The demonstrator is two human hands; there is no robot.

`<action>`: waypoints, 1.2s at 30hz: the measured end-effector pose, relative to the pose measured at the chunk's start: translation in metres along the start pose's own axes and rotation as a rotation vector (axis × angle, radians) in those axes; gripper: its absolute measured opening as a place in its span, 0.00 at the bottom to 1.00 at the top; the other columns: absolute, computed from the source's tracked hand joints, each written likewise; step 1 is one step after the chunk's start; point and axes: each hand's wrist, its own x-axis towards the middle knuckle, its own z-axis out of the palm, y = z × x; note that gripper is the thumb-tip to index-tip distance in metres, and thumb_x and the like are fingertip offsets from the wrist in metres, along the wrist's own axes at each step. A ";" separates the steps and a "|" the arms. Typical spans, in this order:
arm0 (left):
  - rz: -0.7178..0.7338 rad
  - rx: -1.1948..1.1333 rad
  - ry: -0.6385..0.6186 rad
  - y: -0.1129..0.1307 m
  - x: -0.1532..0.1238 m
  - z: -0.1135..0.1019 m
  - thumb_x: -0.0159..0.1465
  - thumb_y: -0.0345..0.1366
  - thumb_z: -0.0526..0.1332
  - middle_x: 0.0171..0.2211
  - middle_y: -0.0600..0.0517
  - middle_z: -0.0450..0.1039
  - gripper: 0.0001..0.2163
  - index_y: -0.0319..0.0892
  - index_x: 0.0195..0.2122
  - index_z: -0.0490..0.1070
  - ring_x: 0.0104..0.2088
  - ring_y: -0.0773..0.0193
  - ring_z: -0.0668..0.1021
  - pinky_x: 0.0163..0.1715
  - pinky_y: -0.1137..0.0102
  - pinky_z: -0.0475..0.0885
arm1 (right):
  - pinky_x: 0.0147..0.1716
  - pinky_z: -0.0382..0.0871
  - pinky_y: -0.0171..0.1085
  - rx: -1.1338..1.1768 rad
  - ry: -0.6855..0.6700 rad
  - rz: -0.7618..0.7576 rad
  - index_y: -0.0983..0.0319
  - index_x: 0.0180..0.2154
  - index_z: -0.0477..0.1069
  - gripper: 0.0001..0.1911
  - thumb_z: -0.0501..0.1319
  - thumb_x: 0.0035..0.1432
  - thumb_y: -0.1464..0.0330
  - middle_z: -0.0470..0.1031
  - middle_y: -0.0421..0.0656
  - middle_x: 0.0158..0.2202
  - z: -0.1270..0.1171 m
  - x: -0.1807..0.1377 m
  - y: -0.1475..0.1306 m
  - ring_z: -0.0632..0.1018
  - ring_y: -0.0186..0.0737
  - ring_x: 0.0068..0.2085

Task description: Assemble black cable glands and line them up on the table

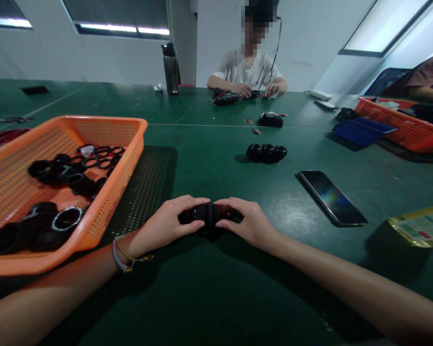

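Note:
A dark, roughly cylindrical black pipe fitting [204,212] lies between my two hands, just above or on the green table. My left hand [175,216] grips its left end, thumb nearer me and fingers along the far side. From the other end my right hand [247,218] holds it in the same way. My fingers and the dark surface hide much of its shape. To the left stands an orange perforated basket [143,132] with several black fittings [81,184] and black rings [90,162] in it. Beyond my hands, three black fittings [267,153] stand in a row.
A phone [332,198] lies right of my hands, near a yellow-edged box [422,226]. Across the table [198,144] a person [248,72] works beside a power drill [225,98]. A bottle [171,69], a blue tray [362,130] and another orange basket [393,127] stand farther off.

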 end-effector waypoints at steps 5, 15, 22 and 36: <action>-0.016 0.001 -0.006 0.001 0.000 0.000 0.59 0.39 0.58 0.41 0.49 0.74 0.18 0.42 0.50 0.68 0.40 0.62 0.75 0.42 0.69 0.69 | 0.37 0.73 0.37 0.010 0.003 0.009 0.61 0.41 0.72 0.14 0.65 0.50 0.73 0.78 0.42 0.37 0.001 0.000 0.000 0.78 0.36 0.36; -0.004 0.003 -0.002 0.000 0.000 0.000 0.59 0.39 0.58 0.41 0.49 0.74 0.18 0.42 0.51 0.68 0.39 0.62 0.75 0.42 0.69 0.69 | 0.37 0.73 0.36 0.011 -0.004 0.013 0.61 0.41 0.72 0.14 0.65 0.50 0.73 0.78 0.42 0.37 0.001 0.000 0.000 0.77 0.36 0.36; -0.002 -0.004 -0.002 -0.001 0.000 0.000 0.59 0.39 0.58 0.40 0.49 0.74 0.18 0.40 0.51 0.68 0.40 0.62 0.75 0.42 0.69 0.68 | 0.35 0.73 0.36 0.013 -0.009 0.005 0.62 0.42 0.72 0.14 0.64 0.50 0.73 0.77 0.43 0.37 0.001 0.000 0.000 0.77 0.36 0.35; 0.006 -0.010 0.015 0.000 0.001 0.001 0.59 0.38 0.59 0.40 0.49 0.74 0.18 0.41 0.50 0.69 0.39 0.63 0.75 0.42 0.70 0.69 | 0.38 0.72 0.37 -0.038 0.012 -0.030 0.60 0.44 0.71 0.18 0.65 0.49 0.74 0.77 0.42 0.38 0.000 -0.001 0.001 0.77 0.37 0.37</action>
